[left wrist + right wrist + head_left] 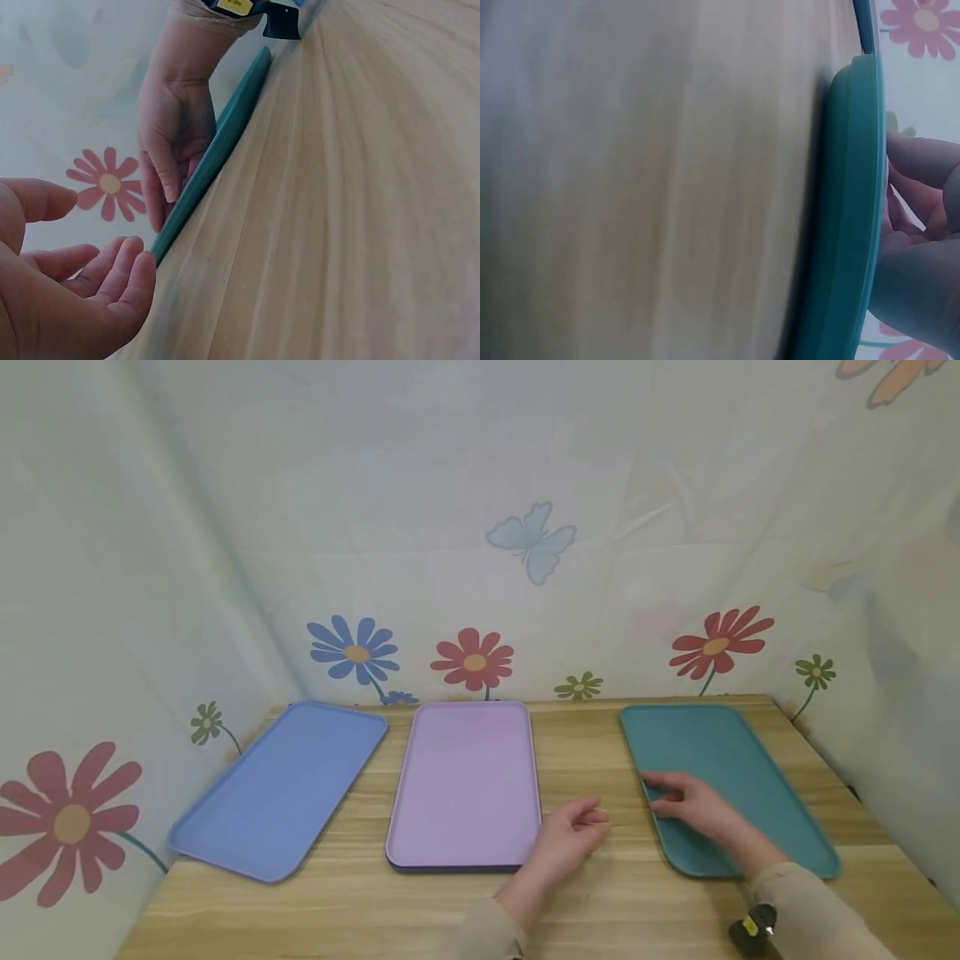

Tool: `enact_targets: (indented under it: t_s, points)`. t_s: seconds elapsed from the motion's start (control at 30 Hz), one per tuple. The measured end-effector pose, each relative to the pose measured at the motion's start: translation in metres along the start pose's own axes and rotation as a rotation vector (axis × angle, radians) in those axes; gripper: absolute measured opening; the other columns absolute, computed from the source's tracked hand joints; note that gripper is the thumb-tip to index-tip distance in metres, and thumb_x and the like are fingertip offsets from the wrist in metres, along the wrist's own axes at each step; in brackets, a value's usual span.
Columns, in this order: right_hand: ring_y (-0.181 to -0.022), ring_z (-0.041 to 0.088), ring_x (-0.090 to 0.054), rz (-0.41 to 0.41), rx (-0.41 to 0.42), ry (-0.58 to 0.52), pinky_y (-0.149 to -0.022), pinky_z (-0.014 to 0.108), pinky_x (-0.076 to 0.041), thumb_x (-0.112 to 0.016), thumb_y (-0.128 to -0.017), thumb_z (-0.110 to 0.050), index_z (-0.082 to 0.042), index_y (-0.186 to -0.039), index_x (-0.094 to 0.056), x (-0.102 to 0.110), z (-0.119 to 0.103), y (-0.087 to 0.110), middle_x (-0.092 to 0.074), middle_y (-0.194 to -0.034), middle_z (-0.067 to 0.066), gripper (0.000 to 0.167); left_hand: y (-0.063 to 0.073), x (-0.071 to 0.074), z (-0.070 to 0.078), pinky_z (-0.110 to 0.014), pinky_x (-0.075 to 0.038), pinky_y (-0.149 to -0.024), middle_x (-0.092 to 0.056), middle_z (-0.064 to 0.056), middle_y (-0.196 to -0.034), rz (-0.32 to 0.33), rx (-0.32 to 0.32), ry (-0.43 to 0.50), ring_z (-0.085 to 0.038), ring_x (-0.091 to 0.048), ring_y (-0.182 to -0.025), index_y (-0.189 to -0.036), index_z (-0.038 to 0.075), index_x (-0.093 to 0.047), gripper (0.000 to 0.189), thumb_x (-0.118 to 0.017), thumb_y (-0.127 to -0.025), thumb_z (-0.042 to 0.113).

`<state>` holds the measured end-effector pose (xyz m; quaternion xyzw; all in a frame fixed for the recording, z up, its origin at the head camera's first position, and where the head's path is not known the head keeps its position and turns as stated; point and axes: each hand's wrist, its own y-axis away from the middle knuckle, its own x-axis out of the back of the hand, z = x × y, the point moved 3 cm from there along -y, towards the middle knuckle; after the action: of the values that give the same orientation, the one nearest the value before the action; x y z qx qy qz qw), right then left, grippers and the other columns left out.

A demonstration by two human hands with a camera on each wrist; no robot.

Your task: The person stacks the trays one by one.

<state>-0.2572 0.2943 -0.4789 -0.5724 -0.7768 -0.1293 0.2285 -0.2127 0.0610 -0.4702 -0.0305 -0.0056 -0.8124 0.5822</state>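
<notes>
Three rectangular trays lie on the wooden table. The teal tray [738,760] is at the right, the lilac tray [468,785] in the middle, the blue tray [288,785] at the left. My right hand [697,806] is over the teal tray's left part, its relaxed fingers by the left rim; whether they touch it I cannot tell. My left hand [566,842] hovers beside the lilac tray's lower right corner, fingers loosely bent and holding nothing. In the left wrist view, the right hand [176,124] hangs behind the raised rim of the teal tray [217,150].
Bare wood of the table [585,760] shows between the lilac and teal trays. A dark edge [453,869] shows beneath the lilac tray's front. Cloth [420,485] printed with flowers and butterflies hangs behind the table and along both sides.
</notes>
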Motion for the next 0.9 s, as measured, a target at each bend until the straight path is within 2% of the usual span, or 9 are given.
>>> enact_targets:
  t_s: [0.2,0.43,0.6,0.7,0.83,0.9]
  points:
    - [-0.085,0.008,-0.064,-0.03,-0.035,-0.102,-0.076,0.027,-0.056,-0.065,-0.089,0.006,0.022,-0.134,-0.043,-0.007,-0.003,-0.001,-0.046,-0.132,0.041,0.052,-0.003,-0.005,-0.001,-0.019,-0.051,-0.072,-0.071,-0.013,-0.104,-0.008,-0.02,-0.022,-0.007,-0.063,-0.085,-0.129,-0.012,-0.057,0.045,-0.068,-0.089,0.004]
    - [-0.091,0.011,-0.062,-0.052,-0.047,-0.104,-0.078,0.028,-0.056,-0.062,-0.092,0.006,0.021,-0.136,-0.041,-0.009,-0.005,-0.001,-0.044,-0.135,0.041,0.051,-0.006,-0.012,-0.001,-0.022,-0.053,-0.078,-0.072,-0.011,-0.103,-0.015,-0.014,-0.067,-0.011,-0.066,-0.089,-0.129,-0.01,-0.058,0.045,-0.069,-0.089,0.006]
    - [-0.105,0.025,-0.061,-0.052,-0.078,-0.137,-0.08,0.03,-0.057,-0.061,-0.094,0.002,0.019,-0.137,-0.042,-0.006,-0.007,0.0,-0.045,-0.136,0.039,0.05,-0.01,-0.016,-0.003,-0.023,-0.052,-0.079,-0.072,-0.005,-0.103,-0.007,-0.009,-0.108,-0.011,-0.065,-0.09,-0.129,-0.007,-0.06,0.044,-0.069,-0.089,0.009]
    - [-0.109,0.032,-0.06,-0.047,-0.079,-0.133,-0.081,0.031,-0.057,-0.06,-0.097,-0.003,0.017,-0.139,-0.042,0.0,-0.008,0.002,-0.048,-0.135,0.038,0.05,-0.013,-0.02,-0.005,-0.023,-0.052,-0.08,-0.071,-0.004,-0.102,0.014,-0.005,-0.111,-0.012,-0.066,-0.091,-0.129,-0.006,-0.06,0.046,-0.07,-0.088,0.009]
    - [-0.107,0.026,-0.062,-0.019,-0.076,-0.121,-0.081,0.03,-0.056,-0.06,-0.099,-0.009,0.013,-0.141,-0.042,0.012,-0.007,0.006,-0.053,-0.132,0.034,0.051,-0.015,-0.026,-0.007,-0.024,-0.052,-0.08,-0.071,-0.004,-0.102,0.041,0.01,-0.108,-0.013,-0.066,-0.092,-0.13,-0.005,-0.06,0.047,-0.07,-0.087,0.008]
    - [-0.105,0.019,-0.062,-0.002,-0.077,-0.105,-0.081,0.029,-0.056,-0.06,-0.099,-0.011,0.011,-0.142,-0.043,0.018,-0.006,0.009,-0.056,-0.13,0.031,0.052,-0.015,-0.029,-0.007,-0.024,-0.053,-0.079,-0.071,-0.004,-0.101,0.052,0.015,-0.111,-0.013,-0.067,-0.091,-0.13,-0.005,-0.06,0.046,-0.07,-0.086,0.008]
